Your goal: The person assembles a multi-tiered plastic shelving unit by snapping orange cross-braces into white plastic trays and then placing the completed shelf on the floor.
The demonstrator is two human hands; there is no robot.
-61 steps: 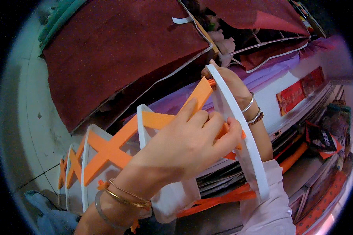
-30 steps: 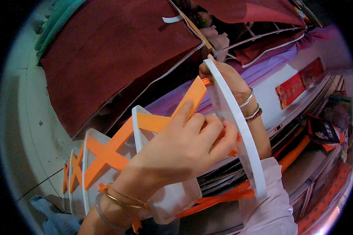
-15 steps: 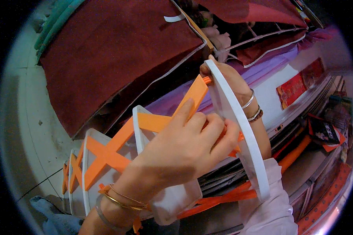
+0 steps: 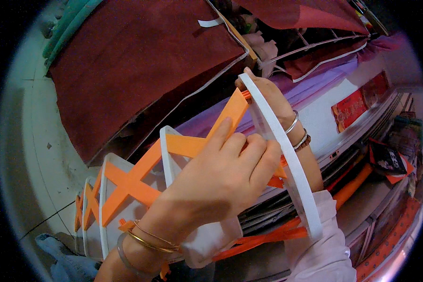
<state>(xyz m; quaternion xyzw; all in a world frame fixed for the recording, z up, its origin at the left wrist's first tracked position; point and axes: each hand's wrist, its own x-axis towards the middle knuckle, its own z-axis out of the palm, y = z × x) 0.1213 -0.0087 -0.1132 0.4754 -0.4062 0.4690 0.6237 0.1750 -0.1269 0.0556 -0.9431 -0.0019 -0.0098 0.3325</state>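
Note:
A folding rack made of white shelf panels joined by orange crossed struts lies on its side across the middle. My left hand [image 4: 230,164] is closed on an orange strut [image 4: 231,113], its index finger stretched along it and the others curled under. The strut's pegged end [image 4: 246,95] meets the inner side of the end shelf panel [image 4: 286,150], close to its top. Behind that panel, my right hand [image 4: 270,98] grips its upper end; most of those fingers are hidden. More crossed struts [image 4: 129,181] link the other panels toward the lower left.
Beyond the rack stands a dark red cloth-covered rack [image 4: 141,61]. A purple cloth [image 4: 315,87] hangs beside it. Dark stacked items and a red-and-black package [image 4: 389,157] are at the right. Pale floor tiles [image 4: 37,155] run along the left.
The upper end of the end panel has shifted slightly left, together with my right hand. My left hand keeps its hold on the strut, almost unmoved.

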